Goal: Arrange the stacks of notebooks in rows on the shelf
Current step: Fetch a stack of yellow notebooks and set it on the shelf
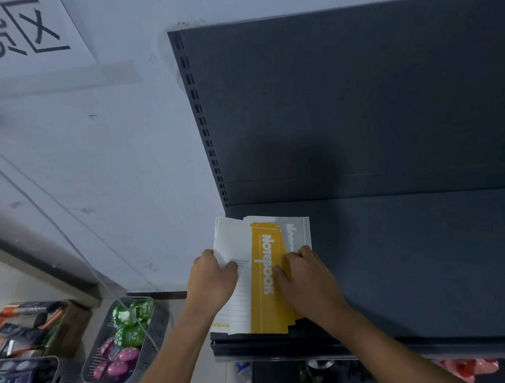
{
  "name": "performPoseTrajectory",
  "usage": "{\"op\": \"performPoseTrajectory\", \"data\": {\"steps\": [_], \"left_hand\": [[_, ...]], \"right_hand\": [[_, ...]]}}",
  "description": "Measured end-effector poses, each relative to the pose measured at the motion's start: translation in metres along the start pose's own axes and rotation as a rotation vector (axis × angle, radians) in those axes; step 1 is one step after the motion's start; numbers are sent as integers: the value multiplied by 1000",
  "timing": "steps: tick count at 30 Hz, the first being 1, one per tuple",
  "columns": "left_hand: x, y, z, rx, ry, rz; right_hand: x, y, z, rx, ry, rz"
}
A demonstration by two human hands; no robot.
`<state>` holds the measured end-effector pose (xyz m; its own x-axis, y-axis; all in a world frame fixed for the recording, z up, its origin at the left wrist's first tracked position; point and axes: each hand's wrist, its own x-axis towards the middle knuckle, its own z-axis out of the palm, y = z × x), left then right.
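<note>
So closest to the camera, down below the shelf (406,272) and off its left end, there's a grey basket (161,323) full of green and pink packets sitting on the floor, plus a cardboard box (75,320) of orange and dark packs further left of the shelf. Under the shelf's front lip you can just make out some pink stuff, too dark to say what. Both bare forearms come up over the shelf's front edge. The stack of notebooks (263,291) lies flat at the left end of the shelf, a bit fanned out and hanging slightly past the front lip: white lined cover on the left, yellow "Notebook" cover in the middle, a grey one peeking out on the right. The left hand (213,278) grips the stack's left edge, thumb on top of the white cover. The right hand (306,278) is clamped on the right side, fingers curled over the yellow covers' edge, thumb pressing the yellow face. So the hands are apart, one on each side of the stack. The rest of the shelf runs off to the right, dark grey. Behind the shelf is its dark back panel (357,101) with a slotted upright (206,132) at the left edge. Left of the shelf is a pale wall (115,153) with a taped paper sign (33,24) up high.
</note>
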<state>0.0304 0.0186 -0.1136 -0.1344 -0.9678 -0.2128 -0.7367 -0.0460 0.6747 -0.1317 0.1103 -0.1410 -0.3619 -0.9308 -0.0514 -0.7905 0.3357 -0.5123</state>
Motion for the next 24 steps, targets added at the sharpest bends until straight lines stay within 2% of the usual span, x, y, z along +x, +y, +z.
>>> {"op": "performPoseTrajectory", "data": {"steps": [6, 9, 12, 14, 18, 24], "left_hand": [[6, -6, -14, -219, -171, 14], [5, -2, -18, -401, -191, 7], [3, 2, -16, -463, -236, 41], [4, 7, -13, -377, -268, 104], [2, 26, -3, 44, -264, 255], [-16, 60, 22, 245, -233, 430]], "right_hand": [[12, 2, -5, 193, -54, 190], [13, -2, -11, 277, -27, 231], [12, -9, -24, 420, 10, 265], [7, -11, -37, 408, 32, 302], [-6, -4, -57, 324, 77, 363], [-33, 28, -91, 399, 142, 466]]}}
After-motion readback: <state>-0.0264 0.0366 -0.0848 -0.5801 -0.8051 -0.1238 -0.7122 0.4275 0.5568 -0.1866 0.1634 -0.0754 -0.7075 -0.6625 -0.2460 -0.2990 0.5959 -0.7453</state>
